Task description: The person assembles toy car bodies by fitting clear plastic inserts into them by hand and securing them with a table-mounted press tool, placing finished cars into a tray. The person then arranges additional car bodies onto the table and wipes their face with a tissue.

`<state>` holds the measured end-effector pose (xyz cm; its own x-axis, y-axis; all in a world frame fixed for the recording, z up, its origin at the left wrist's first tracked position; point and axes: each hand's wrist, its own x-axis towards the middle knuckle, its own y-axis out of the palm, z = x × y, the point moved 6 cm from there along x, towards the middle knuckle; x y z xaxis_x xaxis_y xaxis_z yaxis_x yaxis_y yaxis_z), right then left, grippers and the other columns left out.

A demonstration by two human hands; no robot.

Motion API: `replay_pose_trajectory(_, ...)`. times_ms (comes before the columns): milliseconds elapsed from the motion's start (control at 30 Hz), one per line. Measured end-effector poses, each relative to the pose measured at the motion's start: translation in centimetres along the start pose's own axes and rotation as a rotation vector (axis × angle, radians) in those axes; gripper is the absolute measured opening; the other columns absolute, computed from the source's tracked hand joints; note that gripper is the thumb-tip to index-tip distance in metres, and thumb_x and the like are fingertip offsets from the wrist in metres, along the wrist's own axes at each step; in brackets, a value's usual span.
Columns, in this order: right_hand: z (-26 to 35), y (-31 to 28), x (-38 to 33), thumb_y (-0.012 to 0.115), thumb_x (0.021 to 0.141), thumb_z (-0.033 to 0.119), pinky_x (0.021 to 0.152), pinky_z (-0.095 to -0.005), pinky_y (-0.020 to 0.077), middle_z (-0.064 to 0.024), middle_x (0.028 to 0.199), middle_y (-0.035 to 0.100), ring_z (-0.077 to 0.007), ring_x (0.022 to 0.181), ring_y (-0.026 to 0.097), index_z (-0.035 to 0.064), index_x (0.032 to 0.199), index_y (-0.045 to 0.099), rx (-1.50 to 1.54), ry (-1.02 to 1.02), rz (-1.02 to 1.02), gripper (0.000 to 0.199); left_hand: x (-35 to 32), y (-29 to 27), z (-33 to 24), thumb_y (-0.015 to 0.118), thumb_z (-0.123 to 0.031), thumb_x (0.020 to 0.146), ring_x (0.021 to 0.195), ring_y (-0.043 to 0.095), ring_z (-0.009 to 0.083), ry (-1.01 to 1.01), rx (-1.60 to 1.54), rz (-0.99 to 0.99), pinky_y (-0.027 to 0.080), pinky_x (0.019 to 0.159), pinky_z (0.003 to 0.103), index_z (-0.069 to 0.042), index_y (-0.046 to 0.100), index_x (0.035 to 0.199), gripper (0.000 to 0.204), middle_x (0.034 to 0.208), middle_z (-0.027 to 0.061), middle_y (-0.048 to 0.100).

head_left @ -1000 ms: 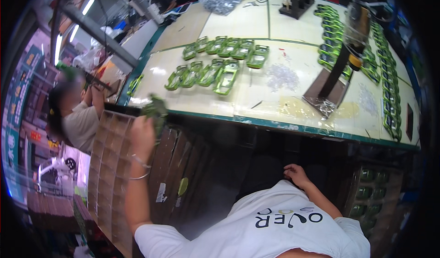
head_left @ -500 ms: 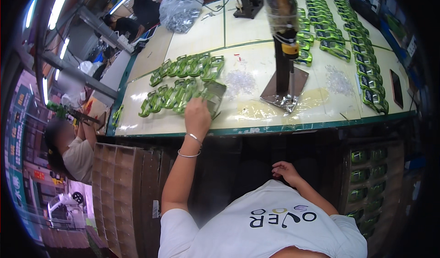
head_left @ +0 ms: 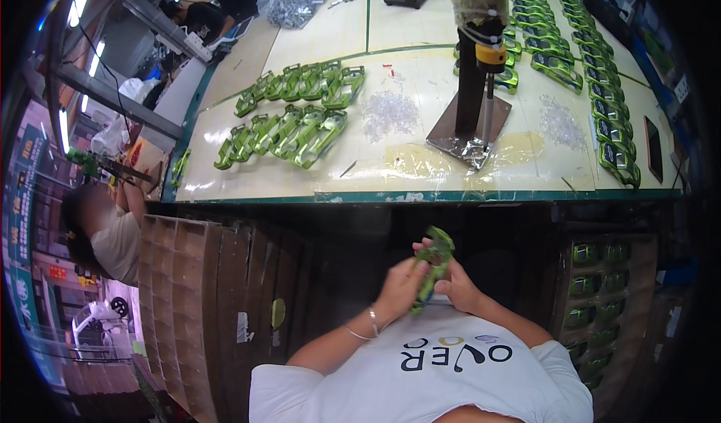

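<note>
Both my hands are closed on a green plastic toy car shell (head_left: 435, 258), held tilted in front of my shirt, below the table's near edge. My left hand (head_left: 399, 291) grips its left side. On the other side is my right hand (head_left: 460, 288), its fingers wrapped round the shell's edge. Similar shells (head_left: 304, 137) lie in two rows on the left of the table. A pile of small clear plastic pieces (head_left: 390, 115) is right of those rows. An upright electric screwdriver (head_left: 490, 58) hangs on a dark post over a metal base plate (head_left: 444, 122).
Rows of green toy cars (head_left: 612, 126) line the table's right side, near a dark phone (head_left: 654, 149) and another pile of clear pieces (head_left: 562, 121). Divided cardboard trays (head_left: 176, 295) stand at left; a tray of green cars (head_left: 574, 303) is at right. A co-worker (head_left: 113, 228) sits left.
My left hand has come back from the shell rows on the table to my chest with a green shell. My right hand has risen to meet it and now holds it too.
</note>
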<state>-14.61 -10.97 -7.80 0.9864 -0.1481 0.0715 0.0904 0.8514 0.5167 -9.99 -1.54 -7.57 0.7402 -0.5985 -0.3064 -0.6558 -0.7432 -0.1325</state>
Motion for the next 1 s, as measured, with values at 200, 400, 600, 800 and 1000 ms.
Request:
replay_pose_trajectory(200, -1.6, -2.1, -1.8, 0.057, 0.067, 0.020, 0.082, -0.0362, 0.0411, -0.0148, 0.094, 0.052, -0.0250, 0.089, 0.054, 0.0012, 0.102, 0.040, 0.340, 0.256, -0.166, 0.043, 2.0, -5.7, -5.2, 0.055, -0.018, 0.075, 0.062, 0.053, 0.0289, 0.288, 0.490, -0.188, 0.042, 0.057, 0.036, -0.001, 0.056, 0.069, 0.017, 0.067, 0.0147, 0.053)
replay_pose_trajectory(400, -2.4, -3.3, -3.1, 0.054, 0.069, 0.016, 0.071, -0.0348, 0.0464, -0.0142, 0.089, 0.052, -0.0256, 0.080, 0.056, 0.0021, 0.102, 0.040, 0.376, 0.304, -0.246, 0.039, 6.5, -19.3, -7.4, 0.055, -0.014, 0.072, 0.065, 0.048, 0.0262, 0.420, 0.707, -0.864, 0.038, 0.062, 0.034, 0.000, 0.053, 0.067, 0.015, 0.065, 0.0110, 0.051)
replay_pose_trajectory(600, -2.8, -4.0, -3.8, 0.054, 0.068, 0.013, 0.069, -0.0342, 0.0486, -0.0139, 0.087, 0.053, -0.0252, 0.077, 0.058, 0.0023, 0.101, 0.042, 0.303, 0.271, -0.243, 0.037, 8.7, -20.1, -6.7, 0.055, -0.017, 0.070, 0.063, 0.052, 0.0289, 0.268, 0.710, -0.788, 0.041, 0.061, 0.034, 0.002, 0.057, 0.072, 0.019, 0.067, 0.0140, 0.057)
replay_pose_trajectory(800, -2.8, -5.0, -4.4, 0.057, 0.072, 0.011, 0.069, -0.0321, 0.0464, -0.0122, 0.084, 0.051, -0.0223, 0.077, 0.056, 0.0019, 0.100, 0.040, 0.399, 0.374, -0.312, 0.034, 8.3, -20.8, -6.3, 0.055, -0.014, 0.070, 0.062, 0.055, 0.0286, 0.293, 0.817, -0.754, 0.043, 0.060, 0.034, 0.002, 0.057, 0.072, 0.017, 0.067, 0.0162, 0.057)
replay_pose_trajectory(1000, -2.4, -5.6, -5.1, 0.057, 0.073, 0.013, 0.069, -0.0320, 0.0462, -0.0124, 0.083, 0.052, -0.0227, 0.077, 0.056, 0.0014, 0.100, 0.040, 0.371, 0.360, -0.381, 0.034, 7.9, -20.6, -7.7, 0.054, -0.013, 0.070, 0.065, 0.055, 0.0318, 0.216, 0.859, -0.639, 0.043, 0.062, 0.036, 0.004, 0.057, 0.072, 0.017, 0.068, 0.0183, 0.056)
